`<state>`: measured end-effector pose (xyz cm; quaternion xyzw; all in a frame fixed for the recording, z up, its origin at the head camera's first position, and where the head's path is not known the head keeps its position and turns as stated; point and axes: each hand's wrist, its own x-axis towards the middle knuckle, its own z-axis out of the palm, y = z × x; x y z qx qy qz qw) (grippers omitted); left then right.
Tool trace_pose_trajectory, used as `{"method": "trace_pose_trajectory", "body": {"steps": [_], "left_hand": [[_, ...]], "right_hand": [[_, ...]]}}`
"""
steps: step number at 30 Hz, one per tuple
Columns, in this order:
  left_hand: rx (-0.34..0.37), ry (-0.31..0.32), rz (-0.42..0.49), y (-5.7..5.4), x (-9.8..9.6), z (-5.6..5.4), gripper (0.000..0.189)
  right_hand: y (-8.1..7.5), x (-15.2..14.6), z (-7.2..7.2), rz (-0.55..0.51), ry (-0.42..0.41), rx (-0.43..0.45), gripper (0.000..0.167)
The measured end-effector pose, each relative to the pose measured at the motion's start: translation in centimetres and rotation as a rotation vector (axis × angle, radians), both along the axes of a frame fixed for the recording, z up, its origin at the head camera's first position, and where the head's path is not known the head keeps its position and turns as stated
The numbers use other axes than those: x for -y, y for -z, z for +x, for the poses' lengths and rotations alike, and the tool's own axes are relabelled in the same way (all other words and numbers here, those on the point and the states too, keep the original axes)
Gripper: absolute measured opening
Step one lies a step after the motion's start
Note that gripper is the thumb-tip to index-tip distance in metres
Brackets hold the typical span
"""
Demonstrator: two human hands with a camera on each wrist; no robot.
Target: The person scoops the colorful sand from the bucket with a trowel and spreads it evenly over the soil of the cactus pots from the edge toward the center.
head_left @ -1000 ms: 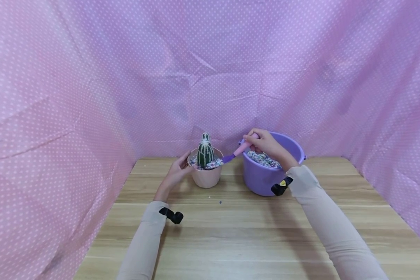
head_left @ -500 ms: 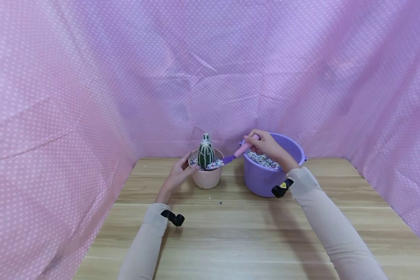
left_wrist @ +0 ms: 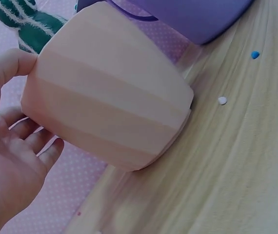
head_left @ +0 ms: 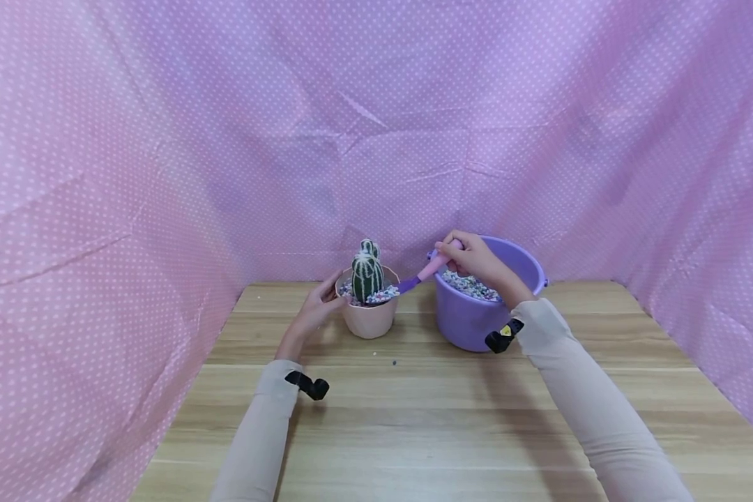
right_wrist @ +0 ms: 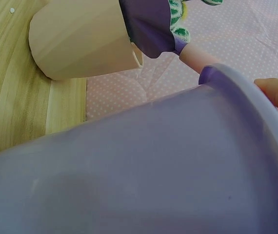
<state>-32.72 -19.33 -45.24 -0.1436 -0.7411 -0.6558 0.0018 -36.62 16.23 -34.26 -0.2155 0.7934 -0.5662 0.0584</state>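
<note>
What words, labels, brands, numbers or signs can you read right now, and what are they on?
Readable text: none in any view.
Yellow label on the black clip at the right sleeve: too small to tell whether it carries print.
Pot, bucket and shovel: no lettering on the sides that show.
Cloth: white dots, no lettering.

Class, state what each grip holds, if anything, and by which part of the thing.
The right grip holds the purple-bladed shovel by its pink rounded handle; the left grip holds the pale-pink faceted pot at its rim.
</note>
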Motion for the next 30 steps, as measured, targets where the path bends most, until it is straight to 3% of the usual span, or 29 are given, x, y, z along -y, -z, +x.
{"method": "trace_pose_trajectory", "body": {"steps": [12, 18, 30], "left_hand": [[0.112, -0.012, 0.104, 0.7, -0.1, 0.2, 0.069], [0.142, -0.033, 0.076, 0.8, 0.5, -0.1, 0.066], [0.073, -0.094, 0.005, 0.0, 0.1, 1.2, 0.063]], "right_hand": [[0.0, -0.1, 0.2, 0.019, -0.001, -0.006, 0.032], [-0.3, 0.2, 0.3, 0.013, -0.005, 0.001, 0.032], [-0.2, 0.2, 0.6, 0.05, 0.009, 0.0, 0.032]]}}
